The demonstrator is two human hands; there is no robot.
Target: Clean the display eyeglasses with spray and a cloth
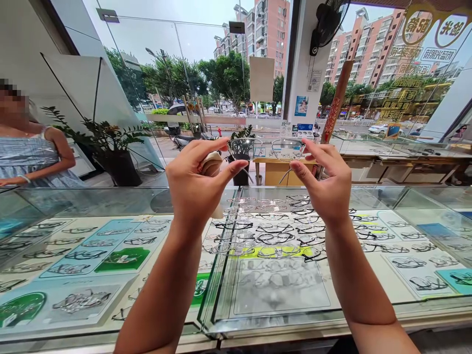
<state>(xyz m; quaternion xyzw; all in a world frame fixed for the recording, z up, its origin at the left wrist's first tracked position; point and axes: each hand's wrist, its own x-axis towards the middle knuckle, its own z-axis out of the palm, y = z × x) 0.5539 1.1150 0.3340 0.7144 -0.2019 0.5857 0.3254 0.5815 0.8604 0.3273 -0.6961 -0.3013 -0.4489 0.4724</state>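
Note:
A pair of eyeglasses [266,142] with a thin frame and clear lenses is held up in front of me, above the glass counter. My left hand [199,172] pinches its left end between thumb and forefinger. A pale, crumpled cloth [213,167] is tucked under the other fingers of that hand. At the opposite end, my right hand [324,172] grips the eyeglasses with thumb and fingertips. Parts of the temples slant down and inward beneath the lenses.
A glass display case [280,300] stretches across below my arms, with rows of eyeglass frames [275,228] inside. At the far left a person [33,152] stands by the counter. Potted plants [114,147] stand near the glass front, and a wooden-edged counter [278,172] lies beyond.

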